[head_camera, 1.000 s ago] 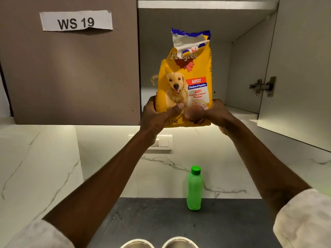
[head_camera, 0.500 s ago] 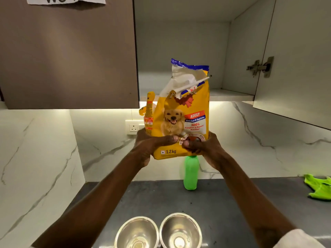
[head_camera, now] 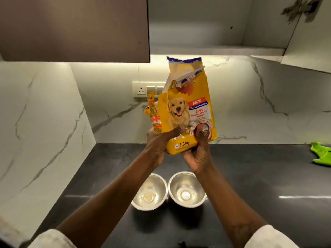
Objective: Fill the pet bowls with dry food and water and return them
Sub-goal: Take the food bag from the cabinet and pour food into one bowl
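Note:
A yellow dog food bag (head_camera: 188,108) with a dog's picture and a torn-open top is held upright above the counter. My left hand (head_camera: 159,142) grips its lower left side, thumb across the front. My right hand (head_camera: 198,151) holds its bottom right corner. Two empty steel bowls stand side by side on the dark counter below the bag: the left bowl (head_camera: 150,192) and the right bowl (head_camera: 186,188). The green water bottle is hidden behind the bag.
An open wall cabinet (head_camera: 215,49) hangs above, its door (head_camera: 308,33) swung out at the right. A closed cabinet door (head_camera: 75,29) is at upper left. A green cloth (head_camera: 321,153) lies at the counter's right edge. A wall socket (head_camera: 141,90) sits behind the bag.
Both hands have brought the bag down from the cabinet shelf to just above the counter. The view tilted down, so both bowls now show fully, and the bottle went behind the bag.

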A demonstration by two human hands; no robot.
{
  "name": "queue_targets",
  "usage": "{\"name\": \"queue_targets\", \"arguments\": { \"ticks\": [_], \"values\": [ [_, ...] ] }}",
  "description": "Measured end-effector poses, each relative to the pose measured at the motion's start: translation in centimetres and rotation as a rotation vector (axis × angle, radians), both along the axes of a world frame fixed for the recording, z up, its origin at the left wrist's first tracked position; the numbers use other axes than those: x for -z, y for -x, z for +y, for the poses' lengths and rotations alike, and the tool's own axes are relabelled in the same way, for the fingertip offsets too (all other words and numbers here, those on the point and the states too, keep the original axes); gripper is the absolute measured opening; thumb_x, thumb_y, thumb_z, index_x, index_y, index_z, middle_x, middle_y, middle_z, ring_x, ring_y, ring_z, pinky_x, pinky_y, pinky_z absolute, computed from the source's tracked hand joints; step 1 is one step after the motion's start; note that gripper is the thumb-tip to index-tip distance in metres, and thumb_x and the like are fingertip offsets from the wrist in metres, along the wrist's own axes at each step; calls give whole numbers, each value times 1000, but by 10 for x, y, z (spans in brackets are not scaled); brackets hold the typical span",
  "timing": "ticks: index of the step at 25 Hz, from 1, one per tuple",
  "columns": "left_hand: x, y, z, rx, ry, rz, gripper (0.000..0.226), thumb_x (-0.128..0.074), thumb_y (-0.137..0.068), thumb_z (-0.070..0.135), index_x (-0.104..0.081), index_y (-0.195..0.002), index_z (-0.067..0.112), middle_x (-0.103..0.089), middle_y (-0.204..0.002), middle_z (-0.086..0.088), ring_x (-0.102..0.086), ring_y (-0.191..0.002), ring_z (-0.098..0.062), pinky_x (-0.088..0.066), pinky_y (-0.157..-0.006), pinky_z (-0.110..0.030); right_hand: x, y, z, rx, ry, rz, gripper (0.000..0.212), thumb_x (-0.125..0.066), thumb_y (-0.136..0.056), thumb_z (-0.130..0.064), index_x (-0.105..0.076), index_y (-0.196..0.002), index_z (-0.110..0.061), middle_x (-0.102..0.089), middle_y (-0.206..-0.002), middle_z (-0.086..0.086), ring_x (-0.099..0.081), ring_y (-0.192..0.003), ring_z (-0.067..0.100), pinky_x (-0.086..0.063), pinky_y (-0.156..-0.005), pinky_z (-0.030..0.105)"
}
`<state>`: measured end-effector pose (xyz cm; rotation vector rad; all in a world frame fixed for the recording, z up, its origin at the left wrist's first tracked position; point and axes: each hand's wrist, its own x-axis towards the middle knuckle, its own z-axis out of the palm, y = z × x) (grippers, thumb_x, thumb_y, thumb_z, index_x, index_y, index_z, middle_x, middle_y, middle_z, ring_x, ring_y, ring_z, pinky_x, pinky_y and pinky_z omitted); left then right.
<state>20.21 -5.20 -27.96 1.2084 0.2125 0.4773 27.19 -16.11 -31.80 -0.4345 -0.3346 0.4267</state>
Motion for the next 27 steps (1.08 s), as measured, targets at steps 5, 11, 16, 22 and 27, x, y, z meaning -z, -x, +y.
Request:
{"name": "queue_targets", "arguments": {
  "ticks": [5, 11, 16, 22, 27],
  "values": [
    [23, 26, 35, 125, -217, 198, 54, -88, -79, 9, -69, -129, 16, -78, -120, -3, -77, -102, -13, -60, -81, -29, 25, 7, 1, 15, 126, 73, 50, -75, -89, -17, -65, -138, -18, -68, -136, 15, -67, -123, 36, -48, -109, 61],
    [127, 82, 119, -121, -592, 876, 93, -91, -69, 56, -55, -144, 14, -56, -147, -13, -60, -129, -31, -61, -89, -44, 51, 0, -23, -29, 241, 158, 45, -39, -110, -16, -47, -153, -16, -66, -138, 14, -65, -126, 37, -51, -104, 62],
    [184, 98, 106, -36, -274, 1140, 49, -76, -92, 31, -58, -119, -6, -67, -89, -23, -76, -70, -41, -66, -63, -49, 80, -22, -41, -85, 474, 101, 55, -46, -103, -8, -40, -158, -13, -51, -154, 21, -47, -143, 46, -33, -117, 71],
    [185, 100, 100, -80, -353, 979, 26, -61, -70, 8, -75, -91, 10, -80, -75, -11, -79, -69, -30, -66, -75, -46, 106, -34, -54, -74, 606, 23, 68, -67, -86, 1, -49, -151, -8, -56, -148, 25, -54, -136, 47, -39, -111, 72],
    [156, 99, 89, -79, -351, 820, 25, -57, -84, -4, -70, -87, 17, -79, -85, -15, -79, -68, -32, -67, -73, -49, 97, -36, -53, -54, 698, -114, 64, -72, -82, 10, -59, -142, -8, -65, -138, 25, -63, -126, 46, -53, -100, 65]
  ]
}}
